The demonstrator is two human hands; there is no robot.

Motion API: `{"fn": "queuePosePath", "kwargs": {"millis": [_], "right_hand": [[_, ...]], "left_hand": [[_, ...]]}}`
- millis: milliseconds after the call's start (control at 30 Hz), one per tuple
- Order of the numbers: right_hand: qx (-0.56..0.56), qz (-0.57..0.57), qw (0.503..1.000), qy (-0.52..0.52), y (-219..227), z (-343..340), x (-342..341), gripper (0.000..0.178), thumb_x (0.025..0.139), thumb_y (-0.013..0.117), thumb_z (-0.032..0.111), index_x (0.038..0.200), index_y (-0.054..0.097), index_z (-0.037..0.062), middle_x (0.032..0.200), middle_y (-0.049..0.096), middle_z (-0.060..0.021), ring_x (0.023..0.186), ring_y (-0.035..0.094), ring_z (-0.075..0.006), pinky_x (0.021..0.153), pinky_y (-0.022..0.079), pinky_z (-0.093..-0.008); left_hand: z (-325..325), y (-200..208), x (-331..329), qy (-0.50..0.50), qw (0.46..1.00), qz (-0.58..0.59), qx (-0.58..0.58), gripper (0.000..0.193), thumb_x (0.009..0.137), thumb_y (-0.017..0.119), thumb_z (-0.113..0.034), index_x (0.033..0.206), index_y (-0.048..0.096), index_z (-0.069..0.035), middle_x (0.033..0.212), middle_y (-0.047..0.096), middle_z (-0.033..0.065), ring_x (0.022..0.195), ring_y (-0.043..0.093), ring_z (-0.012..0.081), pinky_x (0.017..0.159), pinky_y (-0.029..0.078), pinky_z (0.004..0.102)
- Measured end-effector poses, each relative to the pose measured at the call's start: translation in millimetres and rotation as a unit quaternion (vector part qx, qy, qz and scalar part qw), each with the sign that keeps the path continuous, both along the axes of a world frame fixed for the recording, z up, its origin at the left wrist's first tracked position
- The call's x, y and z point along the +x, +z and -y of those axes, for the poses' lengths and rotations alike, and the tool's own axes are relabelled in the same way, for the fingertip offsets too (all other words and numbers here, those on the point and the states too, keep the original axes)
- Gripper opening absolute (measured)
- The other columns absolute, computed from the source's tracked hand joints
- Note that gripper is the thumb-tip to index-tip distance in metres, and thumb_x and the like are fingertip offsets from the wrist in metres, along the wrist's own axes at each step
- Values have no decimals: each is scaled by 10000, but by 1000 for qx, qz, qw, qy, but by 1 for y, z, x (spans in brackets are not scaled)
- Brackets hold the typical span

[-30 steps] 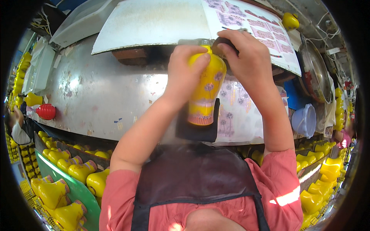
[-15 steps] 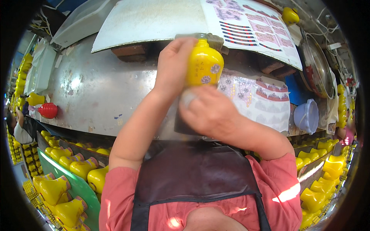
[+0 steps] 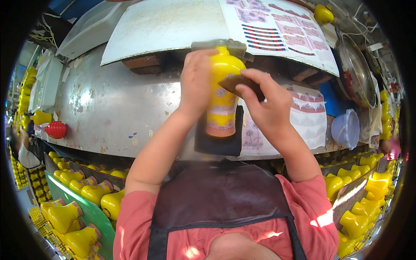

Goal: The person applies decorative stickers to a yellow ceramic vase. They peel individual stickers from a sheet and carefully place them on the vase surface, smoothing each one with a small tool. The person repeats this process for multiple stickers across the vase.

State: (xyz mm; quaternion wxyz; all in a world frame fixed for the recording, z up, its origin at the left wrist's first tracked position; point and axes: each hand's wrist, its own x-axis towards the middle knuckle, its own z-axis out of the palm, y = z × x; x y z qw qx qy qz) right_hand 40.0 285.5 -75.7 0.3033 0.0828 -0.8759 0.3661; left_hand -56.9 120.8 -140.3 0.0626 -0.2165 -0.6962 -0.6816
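A glossy yellow vase [image 3: 224, 65] lies lengthwise in front of me, its neck pointing away and its patterned foot nearest me. My left hand [image 3: 196, 80] holds its left side near the shoulder, the fingers partly blurred. A thin brown flat scraper [image 3: 243, 85] is pinched between the thumb and fingers of my right hand [image 3: 269, 97]. The scraper's edge meets the vase's right side, by a purple flower decal. Beneath the vase is a dark pad [image 3: 216, 146], and its neck end lies at a greyish block [image 3: 238, 47].
A raised white board [image 3: 173, 26] with decal sheets spans the back. Another decal sheet [image 3: 303, 130] lies to the right, near a lavender bucket [image 3: 345, 129]. A red ribbed object [image 3: 56, 130] sits at far left. Several yellow vases [image 3: 71, 216] fill racks on both sides.
My right hand has moved from the vase's lower body up and to the right, bringing the scraper into sight. The vase has turned, its lettering no longer showing; the patterned foot is now uncovered.
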Motion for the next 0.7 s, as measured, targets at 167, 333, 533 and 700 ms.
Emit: {"fn": "queuePosePath", "kwargs": {"millis": [167, 333, 533, 700], "right_hand": [[-30, -77, 995, -62, -11, -9, -17, 231, 856, 787, 19, 1074, 725, 61, 985, 754, -131, 796, 724, -274, 717, 571, -354], [107, -160, 976, 100, -44, -8, 19, 247, 714, 782, 1, 925, 705, 103, 998, 748, -81, 848, 704, -281, 704, 559, -377], [-32, -33, 989, 144, -59, 9, 54, 197, 809, 749, -4, 988, 694, 59, 985, 729, -99, 864, 722, -268, 773, 573, -354], [-340, 104, 935, -20, -55, 8, 12, 232, 952, 706, 43, 1164, 612, 26, 975, 684, -49, 810, 622, -100, 737, 532, -269]], "left_hand": [[4, -3, -1, 2, 1000, -15, -18, 429, 1134, 366, -272, 1224, 649, 37, 1181, 643, 96, 1066, 609, 155, 981, 478, 300], [4, -4, 0, -9, 999, 31, 31, 432, 1140, 359, -283, 1241, 645, 24, 1152, 671, 96, 1040, 629, 157, 968, 498, 302], [3, -7, 8, 18, 997, 56, 47, 397, 1109, 436, -286, 1274, 622, 24, 1231, 616, 167, 1135, 607, 272, 1015, 463, 366], [12, -15, 34, 72, 982, -103, -142, 606, 1064, 517, -319, 1539, 356, 22, 1486, 412, 237, 1320, 497, 363, 1126, 408, 429]]}}
